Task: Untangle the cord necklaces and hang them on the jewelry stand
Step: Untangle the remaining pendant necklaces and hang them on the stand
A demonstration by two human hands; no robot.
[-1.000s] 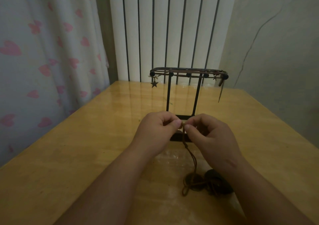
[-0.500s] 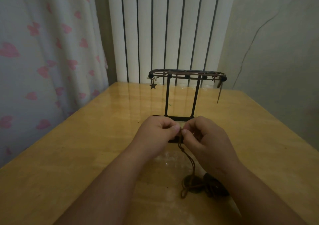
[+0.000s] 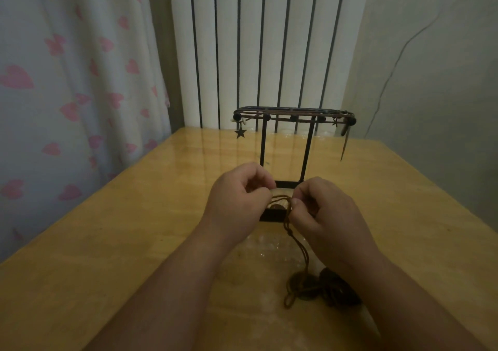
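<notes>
Behind the left hand [image 3: 238, 198], the cord [image 3: 296, 243] disappears.

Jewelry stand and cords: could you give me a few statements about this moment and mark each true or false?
1. The left hand and right hand both pinch the brown cord. True.
2. The jewelry stand lies tipped over. False: it stands upright on the table.
3. A star charm hangs at the stand's left end. True.
4. The cord's lower part dangles off the table. False: it lies bunched on the tabletop.
</notes>
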